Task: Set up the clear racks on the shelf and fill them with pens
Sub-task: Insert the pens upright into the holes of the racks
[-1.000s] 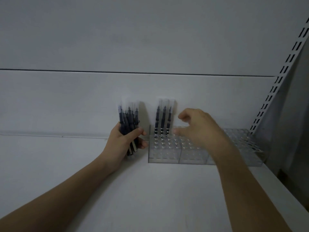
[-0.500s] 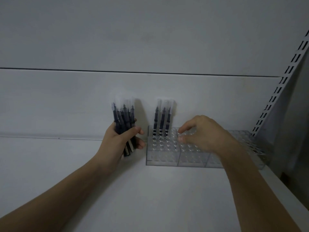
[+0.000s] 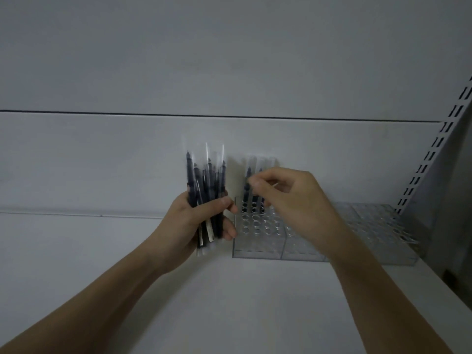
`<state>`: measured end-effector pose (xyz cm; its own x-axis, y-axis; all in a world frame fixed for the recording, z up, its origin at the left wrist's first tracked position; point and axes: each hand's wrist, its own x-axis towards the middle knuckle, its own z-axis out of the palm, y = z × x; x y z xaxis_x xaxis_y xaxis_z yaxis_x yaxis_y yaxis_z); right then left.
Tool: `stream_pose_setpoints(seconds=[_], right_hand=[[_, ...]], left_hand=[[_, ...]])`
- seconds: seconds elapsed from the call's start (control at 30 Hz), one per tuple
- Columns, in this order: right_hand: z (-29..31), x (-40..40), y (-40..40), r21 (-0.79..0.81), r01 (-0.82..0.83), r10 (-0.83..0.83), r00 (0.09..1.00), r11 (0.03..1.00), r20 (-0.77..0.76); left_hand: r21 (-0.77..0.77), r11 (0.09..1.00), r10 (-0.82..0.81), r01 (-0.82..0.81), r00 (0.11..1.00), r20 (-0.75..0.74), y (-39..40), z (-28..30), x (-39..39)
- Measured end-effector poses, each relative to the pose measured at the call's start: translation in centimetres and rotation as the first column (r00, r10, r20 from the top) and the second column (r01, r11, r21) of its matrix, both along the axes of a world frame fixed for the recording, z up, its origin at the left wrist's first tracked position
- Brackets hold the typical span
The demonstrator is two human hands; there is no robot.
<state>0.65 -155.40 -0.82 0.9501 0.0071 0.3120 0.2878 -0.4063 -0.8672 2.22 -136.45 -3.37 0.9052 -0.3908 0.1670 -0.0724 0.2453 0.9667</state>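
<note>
White shelf and wall fill the frame. Clear racks sit in a row at middle right. Three pens stand in the leftmost rack's back row. Left hand grips a bunch of pens upright, just left. Right hand has curled fingers pinching at the standing pens' tops.

A plain white back wall stands behind everything, split by a thin dark line running from side to side. On the right, a white metal strip full of little dark slots leans up toward the top corner. Beside it lies a dim grey side wall.
</note>
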Motion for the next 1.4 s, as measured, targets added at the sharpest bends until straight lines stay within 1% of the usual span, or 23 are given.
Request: stream_pose_setpoints(seconds=[0.03, 0.1, 0.2, 0.27, 0.37, 0.5, 0.63, 0.7, 0.8, 0.9, 0.97, 1.1, 1.27, 1.4], right_hand=[[-0.2, -0.1, 0.6, 0.041, -0.043, 0.043, 0.999, 0.998, -0.009], [-0.5, -0.1, 1.5, 0.111, -0.074, 0.076, 0.997, 0.991, -0.013], [-0.7, 0.0, 2.0, 0.192, -0.049, 0.05, 0.999, 0.98, -0.001], [-0.8, 0.0, 2.0, 0.21, -0.039, 0.039, 0.999, 0.977, 0.003], [-0.7, 0.1, 1.7, 0.263, -0.018, 0.02, 1.0, 0.965, -0.006], [-0.4, 0.3, 1.1, 0.403, 0.006, 0.006, 1.0, 0.915, -0.028], [-0.7, 0.1, 1.6, 0.402, -0.013, 0.011, 1.0, 0.916, 0.007], [-0.4, 0.1, 1.3, 0.446, 0.006, -0.033, 0.998, 0.895, 0.051], [0.6, 0.3, -0.4, 0.528, 0.085, -0.192, 0.97, 0.845, 0.151], [0.7, 0.6, -1.8, 0.462, 0.209, -0.352, 0.903, 0.862, 0.248], [0.3, 0.9, -2.1, 0.405, 0.266, -0.391, 0.882, 0.875, 0.265], [-0.8, 1.3, -1.8, 0.298, 0.289, -0.373, 0.884, 0.91, 0.281], [-1.3, 1.5, -1.8, 0.233, 0.299, -0.36, 0.886, 0.925, 0.292], [-2.1, 2.2, -2.0, 0.169, 0.336, -0.373, 0.878, 0.927, 0.301]], left_hand=[[0.007, 1.0, -0.012, 0.012, 1.0, -0.007, -0.1, -0.1, 0.0], [0.021, 0.999, -0.025, 0.026, 1.0, -0.018, -0.2, -0.4, 0.0], [0.073, 0.997, -0.041, 0.041, 0.999, 0.007, -0.3, -0.7, 0.0], [0.095, 0.994, -0.057, 0.054, 0.998, 0.022, -0.2, -0.8, 0.0], [0.084, 0.994, -0.068, 0.066, 0.998, 0.019, -0.2, -0.7, 0.0], [0.079, 0.995, -0.052, 0.053, 0.999, -0.005, -0.1, -0.5, 0.1], [0.102, 0.993, -0.064, 0.063, 0.998, 0.008, -0.1, -0.6, 0.1], [0.072, 0.996, -0.053, 0.052, 0.999, 0.001, -0.1, -0.7, 0.1], [0.024, 0.999, 0.048, -0.048, 0.999, 0.023, 0.0, -0.7, 0.5], [0.001, 0.983, 0.185, -0.186, 0.98, 0.067, 0.3, -1.1, 1.1], [0.015, 0.972, 0.232, -0.234, 0.968, 0.095, 0.4, -1.4, 1.4], [0.117, 0.956, 0.251, -0.27, 0.955, 0.157, 0.2, -2.5, 1.8], [0.089, 0.956, 0.271, -0.278, 0.959, 0.078, -0.1, -3.3, 2.3], [0.129, 0.935, 0.325, -0.329, 0.944, 0.057, -0.1, -3.7, 2.7]])
